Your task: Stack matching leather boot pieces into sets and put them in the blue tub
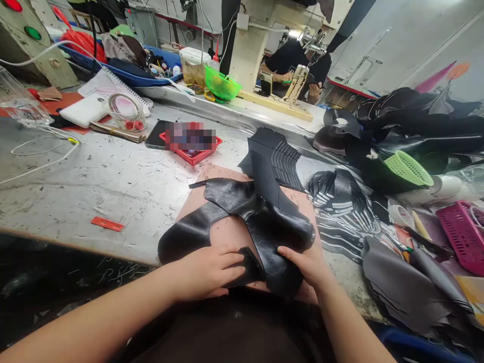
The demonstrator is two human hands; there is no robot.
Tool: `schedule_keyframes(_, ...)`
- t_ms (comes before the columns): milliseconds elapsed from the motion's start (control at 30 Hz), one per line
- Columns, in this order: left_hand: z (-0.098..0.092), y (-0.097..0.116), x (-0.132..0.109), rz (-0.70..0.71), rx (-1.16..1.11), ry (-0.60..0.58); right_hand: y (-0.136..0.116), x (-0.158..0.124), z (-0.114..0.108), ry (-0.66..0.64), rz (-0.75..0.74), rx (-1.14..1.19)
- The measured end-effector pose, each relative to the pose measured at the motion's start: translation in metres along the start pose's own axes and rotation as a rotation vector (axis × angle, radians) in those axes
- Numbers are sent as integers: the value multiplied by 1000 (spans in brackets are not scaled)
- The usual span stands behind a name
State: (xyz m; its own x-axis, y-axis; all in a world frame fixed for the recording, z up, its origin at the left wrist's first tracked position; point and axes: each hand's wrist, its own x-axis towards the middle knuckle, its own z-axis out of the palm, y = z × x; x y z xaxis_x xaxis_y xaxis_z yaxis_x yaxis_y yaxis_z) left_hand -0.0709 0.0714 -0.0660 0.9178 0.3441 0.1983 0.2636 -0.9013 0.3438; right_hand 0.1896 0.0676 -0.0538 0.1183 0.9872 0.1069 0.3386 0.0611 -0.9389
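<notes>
A shiny black leather piece [269, 242], shaped like part of a shoe upper, lies over a pinkish board [227, 232] in front of me. My right hand [310, 264] grips its right side, thumb on top and the other fingers mostly hidden beneath. With bent fingers, my left hand [217, 272] holds a small dark flap [250, 267] at the near edge of the leather. Another curved black leather part [187, 232] rests just beyond my left hand. Behind them sits a fanned stack of matt black pieces [278, 159].
A red basket [192, 156] and an orange-red strip [107, 224] lie on the metal table [124, 176]. Black strips [340, 201] and dark leather pieces [401, 282] crowd the right. A sewing machine [245, 55] stands at the back, with another person [287, 58] beyond it.
</notes>
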Motion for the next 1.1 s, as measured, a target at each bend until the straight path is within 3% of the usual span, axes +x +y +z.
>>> schedule_keyframes(300, -21, -4, 14, 70, -71, -77, -7, -15, 7, 28, 33, -68)
schedule_keyframes(433, -10, 8, 13, 36, 36, -19, -20, -14, 12, 82, 4, -140)
schedule_keyframes(700, 11, 19, 7, -18, 107, 175, -22, -14, 12, -55, 96, -121)
schedule_keyframes(1100, 17, 16, 6, -65, 156, 142, -13, -16, 17, 0, 117, -175)
